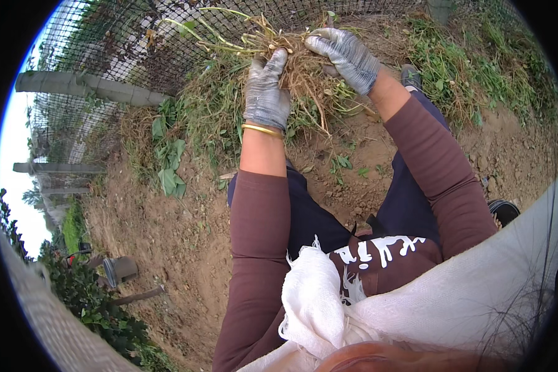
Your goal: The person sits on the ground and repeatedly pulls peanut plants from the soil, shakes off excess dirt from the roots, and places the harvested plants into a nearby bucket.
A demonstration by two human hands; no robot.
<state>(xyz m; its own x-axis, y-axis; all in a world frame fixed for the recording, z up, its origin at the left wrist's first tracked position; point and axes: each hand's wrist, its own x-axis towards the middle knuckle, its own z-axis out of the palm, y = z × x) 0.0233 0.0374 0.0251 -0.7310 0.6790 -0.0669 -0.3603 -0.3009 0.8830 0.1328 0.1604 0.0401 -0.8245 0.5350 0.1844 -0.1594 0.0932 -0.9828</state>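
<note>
Both my hands wear grey-white work gloves and are raised near the top of the view. Between them hangs a clump of uprooted plants (pixel 302 69), with brown fibrous roots, small pale pods or nodules and green-yellow stems. My left hand (pixel 267 90) grips the clump from its left side, thumb on top. The fingers of my right hand (pixel 346 56) pinch at its right upper edge. Below and behind the clump lies a heap of pulled green plants (pixel 218 102) on bare soil.
Black netting (pixel 135 46) on posts (pixel 116 90) runs along the top and left. More pulled plants (pixel 474 69) lie at upper right. A bucket (pixel 123 270) and a wooden handle (pixel 139 295) are at lower left, beside leafy bushes. A dark round container (pixel 504 210) stands at right.
</note>
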